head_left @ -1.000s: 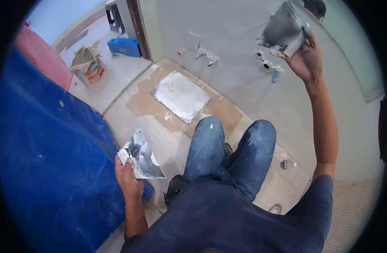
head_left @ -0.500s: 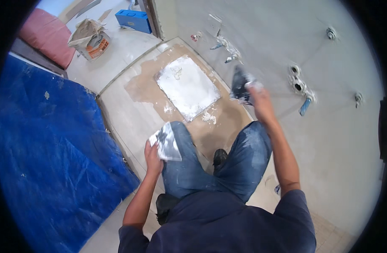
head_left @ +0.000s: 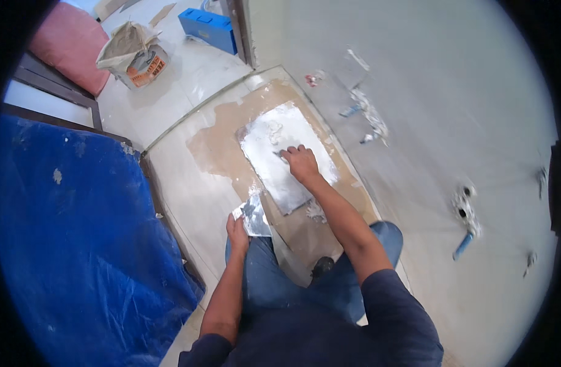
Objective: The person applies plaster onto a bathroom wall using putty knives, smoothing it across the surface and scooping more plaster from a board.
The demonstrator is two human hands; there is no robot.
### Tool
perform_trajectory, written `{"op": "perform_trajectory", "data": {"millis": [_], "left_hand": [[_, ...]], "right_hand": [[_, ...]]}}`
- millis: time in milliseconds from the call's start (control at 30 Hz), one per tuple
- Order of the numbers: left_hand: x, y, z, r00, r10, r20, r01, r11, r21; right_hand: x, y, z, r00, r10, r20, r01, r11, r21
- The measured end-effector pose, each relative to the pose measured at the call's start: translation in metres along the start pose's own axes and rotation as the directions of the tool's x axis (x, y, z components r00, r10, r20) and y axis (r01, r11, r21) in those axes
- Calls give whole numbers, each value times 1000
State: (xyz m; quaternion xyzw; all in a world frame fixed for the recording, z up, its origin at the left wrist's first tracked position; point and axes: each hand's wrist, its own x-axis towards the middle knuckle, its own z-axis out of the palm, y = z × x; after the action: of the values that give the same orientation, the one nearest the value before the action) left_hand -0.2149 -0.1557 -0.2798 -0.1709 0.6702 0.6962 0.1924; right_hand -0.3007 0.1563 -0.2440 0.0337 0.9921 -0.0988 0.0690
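Note:
My left hand (head_left: 237,234) is closed on the edge of a putty knife (head_left: 256,220) with a wide, flat metal blade smeared white, held above my left knee. Ahead of me my right hand (head_left: 301,163) is closed over a flat board (head_left: 285,189) coated with white putty. A dark edge of its scraper (head_left: 278,154) shows by the fingers; the hand hides the rest. Just beyond the fingers a small heap of putty (head_left: 274,131) lies on the board. The board rests on brown sheeting (head_left: 216,137) on the floor.
Blue tarp (head_left: 91,244) covers the left side. A bucket-like open bag (head_left: 133,58), a pink sack (head_left: 69,46) and a blue case (head_left: 208,29) stand at the far left. The right wall (head_left: 427,122) has pipe stubs, among them a blue one (head_left: 462,246).
My right hand has moved from beside the wall, left and down onto the board, with its scraper. My left hand still holds its putty knife near my knee. The view has shifted.

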Motion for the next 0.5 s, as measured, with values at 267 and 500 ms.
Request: {"op": "perform_trajectory", "data": {"millis": [267,500], "left_hand": [[13,15,0,979,-204,24,205,977,-61],[23,3,-12,977,-212,2,212,973,-95]], "right_hand": [[58,5,85,987,-88,-134,82,996,-44],[89,13,49,973,-59,-223,55,998,-24]]}}
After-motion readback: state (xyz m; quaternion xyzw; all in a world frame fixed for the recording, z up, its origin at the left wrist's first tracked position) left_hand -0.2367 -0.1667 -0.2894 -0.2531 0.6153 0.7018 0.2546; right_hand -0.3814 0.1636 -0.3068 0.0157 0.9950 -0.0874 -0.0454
